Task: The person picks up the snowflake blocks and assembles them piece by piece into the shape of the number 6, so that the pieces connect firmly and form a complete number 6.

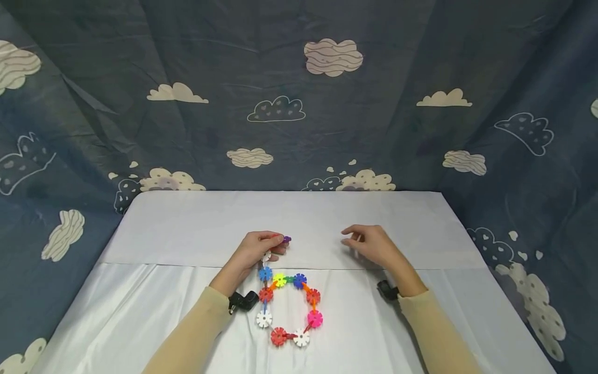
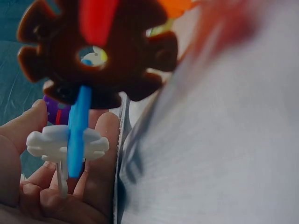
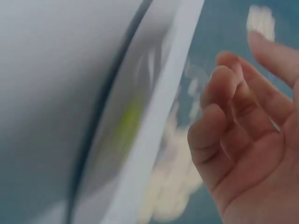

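Notched plastic discs, linked edge to edge, form a multicoloured ring [image 1: 314, 296] on the white table. From its upper left a short branch runs through a light-blue disc [image 1: 265, 274] to a white disc [image 1: 267, 256] under my left hand [image 1: 257, 248]. My left thumb and fingers pinch a purple disc [image 1: 287, 239], also visible as a purple edge [image 2: 57, 110] in the left wrist view. There, a brown disc [image 2: 131, 60] looms close to the camera, with a blue disc [image 2: 78, 135] and a white disc [image 2: 49, 142] below. My right hand [image 1: 371, 243] hovers apart, fingers loosely bent, holding nothing.
White cloth [image 1: 163, 296] covers the table, with a seam across it. Behind and at both sides hangs a dark blue curtain [image 1: 289, 150] with cloud prints. A blurred yellow-green patch [image 3: 129, 121] shows in the right wrist view; what it is I cannot tell.
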